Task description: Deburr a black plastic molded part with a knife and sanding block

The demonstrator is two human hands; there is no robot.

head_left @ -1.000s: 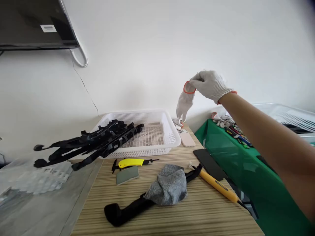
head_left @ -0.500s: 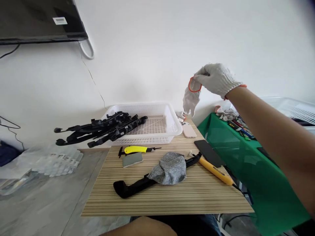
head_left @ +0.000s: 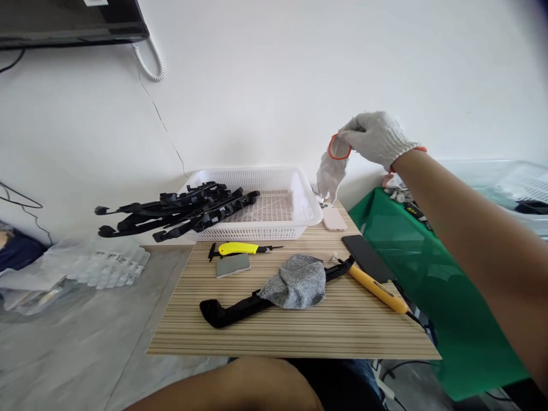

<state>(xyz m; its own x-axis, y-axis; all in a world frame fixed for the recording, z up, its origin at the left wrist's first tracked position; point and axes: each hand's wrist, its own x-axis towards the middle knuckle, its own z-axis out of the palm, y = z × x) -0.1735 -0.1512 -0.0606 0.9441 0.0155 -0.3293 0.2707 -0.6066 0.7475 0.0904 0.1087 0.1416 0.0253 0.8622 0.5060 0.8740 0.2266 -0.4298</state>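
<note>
My right hand (head_left: pixel 377 137), in a white knit glove, is raised above the table's far right side. Its thumb and fingers pinch the orange-edged cuff of a second white knit glove (head_left: pixel 331 174), which dangles with its fingers downward. Only my bare left forearm (head_left: pixel 257 391) shows, low at the bottom edge; the left hand is out of sight. On the striped wooden table (head_left: pixel 274 342) lies a long black plastic part (head_left: pixel 240 311), its middle covered by a crumpled grey cloth (head_left: pixel 297 282).
A white plastic basket (head_left: pixel 252 234) holds several black plastic parts (head_left: pixel 205 208) that overhang its left side. Nearby lie a yellow utility knife (head_left: pixel 237 248), grey block (head_left: pixel 232 265), corded yellow-handled tool (head_left: pixel 377 291), dark flat slab (head_left: pixel 368 260) and pink phone (head_left: pixel 334 218). Right stands a green-covered table (head_left: pixel 411 257).
The view has tipped downward slightly, so the table sits higher in the picture. My right hand keeps its pinch on the dangling glove. More of my left forearm shows at the bottom.
</note>
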